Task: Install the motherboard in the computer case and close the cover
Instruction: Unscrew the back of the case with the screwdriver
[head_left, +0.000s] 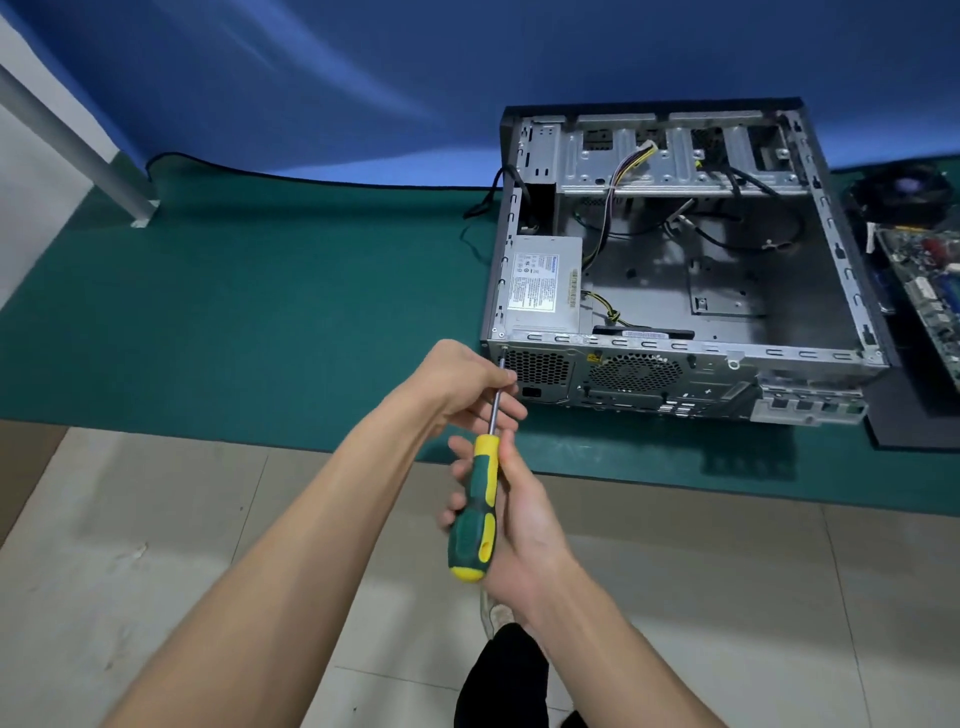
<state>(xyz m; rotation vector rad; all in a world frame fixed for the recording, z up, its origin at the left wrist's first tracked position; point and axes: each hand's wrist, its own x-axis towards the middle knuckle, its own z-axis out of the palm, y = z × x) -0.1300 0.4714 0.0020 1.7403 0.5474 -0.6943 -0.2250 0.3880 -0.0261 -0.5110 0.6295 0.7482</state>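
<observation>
Both hands on the screwdriver — right hand wrapped round handle, left hand pinching shaft, tip at case rear top-left corner, axis toward 12 — motherboard lies on desk at 2 o'clock, nearer right hand, case open w/ bay empty.

One computer case, one screwdriver, one motherboard, one cooler fan, two hands
</observation>
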